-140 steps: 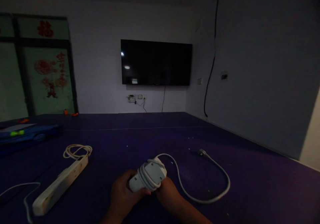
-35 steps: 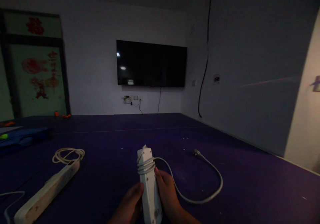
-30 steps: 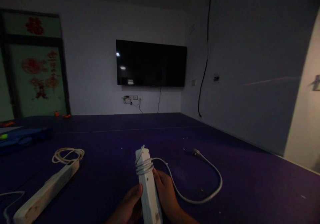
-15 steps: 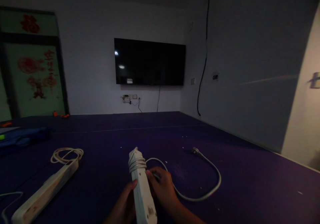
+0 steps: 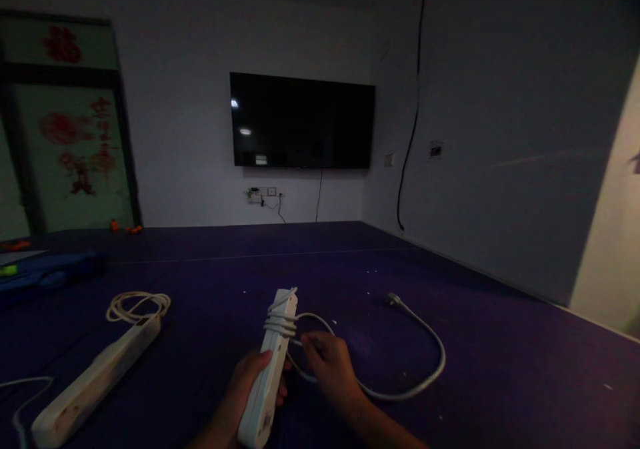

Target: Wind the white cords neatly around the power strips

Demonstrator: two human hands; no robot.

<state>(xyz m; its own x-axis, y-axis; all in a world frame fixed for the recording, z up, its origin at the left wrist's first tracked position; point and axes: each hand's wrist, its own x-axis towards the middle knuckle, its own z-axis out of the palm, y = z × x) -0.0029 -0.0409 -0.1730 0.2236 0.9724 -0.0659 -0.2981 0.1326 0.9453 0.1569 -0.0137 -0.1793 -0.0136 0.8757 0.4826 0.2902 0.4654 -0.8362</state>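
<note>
A white power strip [image 5: 267, 382] is gripped in my left hand [image 5: 245, 382], thumb across its face and fingers wrapped behind. It tilts with its upper end to the right. Several turns of its cord [image 5: 281, 324] are wound round that upper end. Just right of the strip, my right hand [image 5: 330, 365] is closed in a pinch on the cord near the windings. The loose length of cord curves out to the right across the purple surface, ending in a plug [image 5: 393, 299] that lies there.
A second white power strip [image 5: 100, 379] with a coiled cord [image 5: 137, 307] lies at left on the purple surface [image 5: 210, 289]. Blue cloth [image 5: 55, 270] and small orange objects [image 5: 133, 230] are further back. A television [image 5: 303, 122] hangs on the far wall.
The strip has turned from leaning left to leaning right, its lower end swinging left with my left hand. My right hand has shifted slightly right, away from the strip.
</note>
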